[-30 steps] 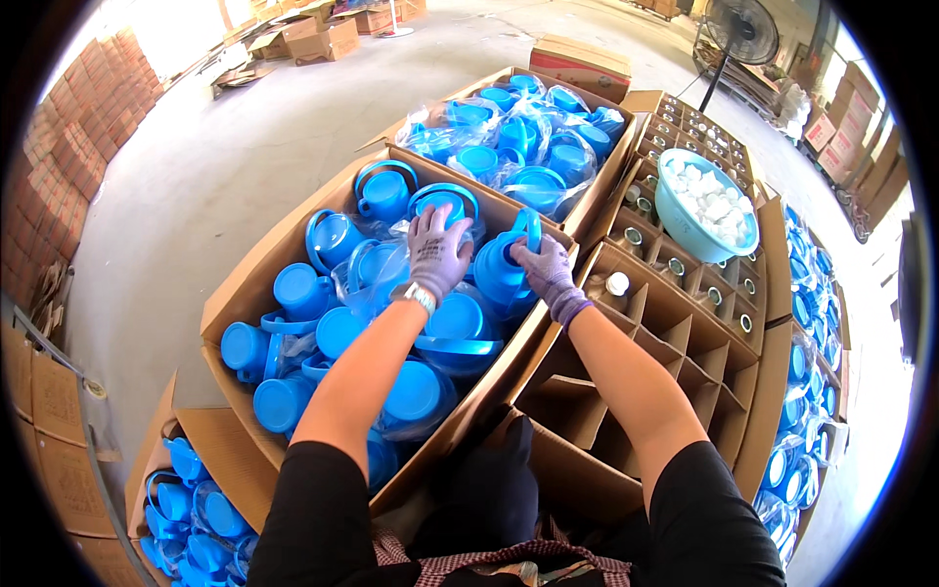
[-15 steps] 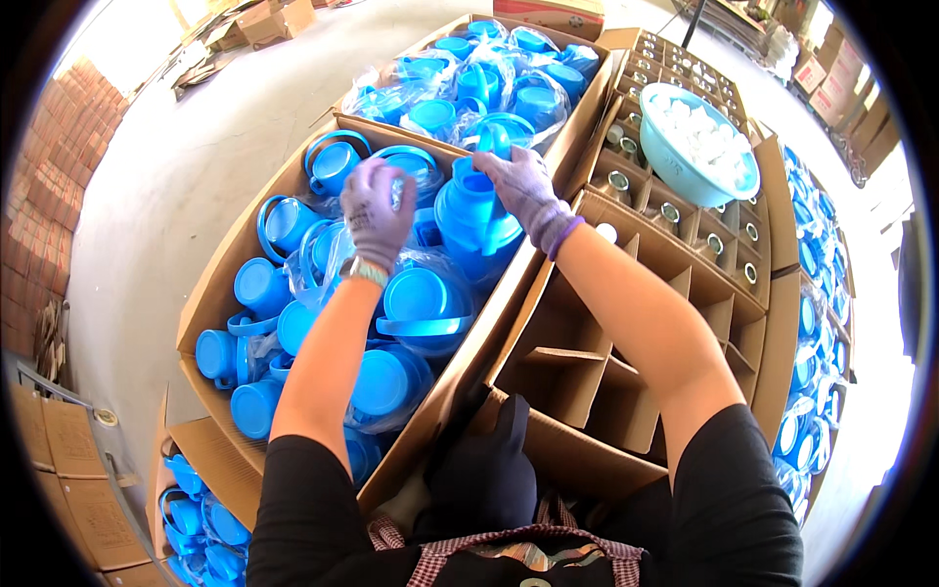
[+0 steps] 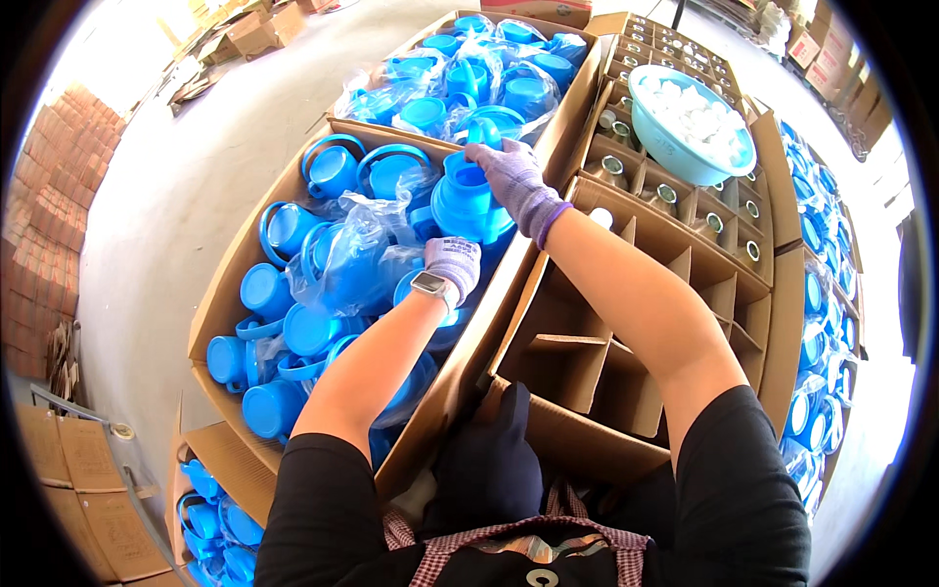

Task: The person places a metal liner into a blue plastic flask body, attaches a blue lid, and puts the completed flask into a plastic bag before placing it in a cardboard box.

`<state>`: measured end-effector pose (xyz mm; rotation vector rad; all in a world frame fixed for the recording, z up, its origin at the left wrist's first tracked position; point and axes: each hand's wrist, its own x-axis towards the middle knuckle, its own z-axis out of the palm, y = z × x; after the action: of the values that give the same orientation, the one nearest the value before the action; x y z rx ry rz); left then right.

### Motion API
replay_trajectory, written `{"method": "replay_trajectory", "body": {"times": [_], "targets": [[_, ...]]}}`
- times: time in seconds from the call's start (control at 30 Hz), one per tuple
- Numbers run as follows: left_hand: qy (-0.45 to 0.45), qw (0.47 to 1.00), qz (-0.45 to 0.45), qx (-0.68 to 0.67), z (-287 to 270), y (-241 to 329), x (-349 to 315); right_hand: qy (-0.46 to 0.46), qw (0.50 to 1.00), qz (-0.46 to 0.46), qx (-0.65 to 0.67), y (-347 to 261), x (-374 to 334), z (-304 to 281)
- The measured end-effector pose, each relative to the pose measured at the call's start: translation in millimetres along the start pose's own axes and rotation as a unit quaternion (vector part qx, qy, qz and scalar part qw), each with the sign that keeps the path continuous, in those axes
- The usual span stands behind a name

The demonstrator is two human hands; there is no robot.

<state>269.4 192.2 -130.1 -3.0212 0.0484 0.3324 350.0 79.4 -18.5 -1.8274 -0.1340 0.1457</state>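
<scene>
A blue plastic jug (image 3: 460, 207) stands with its open mouth up at the right side of a cardboard box (image 3: 227, 274) full of similar blue jugs. My right hand (image 3: 514, 184), in a lilac glove, is closed on the top of this jug at its upper handle. Low against the jug's near side is my left hand (image 3: 453, 262), gloved too, with curled fingers whose tips are hidden. Crumpled clear plastic film (image 3: 364, 240) lies over the jugs to the left of it.
At my right stands a carton with cardboard dividers (image 3: 562, 372). Beyond it, silver-necked bottles (image 3: 663, 199) fill another divided carton, with a light blue basin (image 3: 650, 147) of white pieces on top. More boxes of bagged blue jugs (image 3: 528, 93) stand ahead and at both sides.
My left hand has moved right and nearer to me, from above the film to the jug's lower side. The film now lies bunched over the jugs. My right hand stays on the jug.
</scene>
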Motion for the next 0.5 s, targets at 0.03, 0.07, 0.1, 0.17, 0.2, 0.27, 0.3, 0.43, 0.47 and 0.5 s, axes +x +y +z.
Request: {"method": "replay_trajectory", "body": {"times": [0.03, 0.07, 0.1, 0.17, 0.2, 0.27, 0.3, 0.43, 0.47, 0.5], "targets": [[0.021, 0.999, 0.008, -0.04, -4, -3, -2, -0.002, 1.0, 0.016, 0.008, -4, -3, -4], [0.042, 0.996, 0.015, -0.079, -7, -10, -7, -0.005, 0.999, 0.032, 0.017, -9, -6, -7], [0.064, 0.991, 0.023, -0.119, -10, -19, -15, -0.009, 0.999, 0.048, 0.025, -15, -9, -10], [0.134, 0.896, 0.025, -0.422, -34, -25, -35, 0.002, 0.996, 0.005, 0.089, -18, -1, -30], [0.167, 0.833, 0.049, -0.525, -46, -29, -44, 0.005, 0.993, -0.027, 0.112, -25, 0, -40], [0.223, 0.69, 0.062, -0.686, -80, -42, -89, -0.023, 0.975, -0.094, 0.2, -64, -29, -41], [0.242, 0.611, 0.08, -0.75, -110, -33, -116, -0.036, 0.965, -0.121, 0.229, -83, -38, -55], [0.411, 0.488, 0.225, -0.736, -180, 8, -216, -0.047, 0.925, -0.358, 0.121, -165, -136, -107], [0.464, 0.486, 0.246, -0.698, -189, 22, -236, -0.015, 0.902, -0.432, 0.011, -180, -165, -126], [0.517, 0.483, 0.259, -0.657, -196, 34, -255, 0.015, 0.863, -0.496, -0.096, -196, -195, -140]]}}
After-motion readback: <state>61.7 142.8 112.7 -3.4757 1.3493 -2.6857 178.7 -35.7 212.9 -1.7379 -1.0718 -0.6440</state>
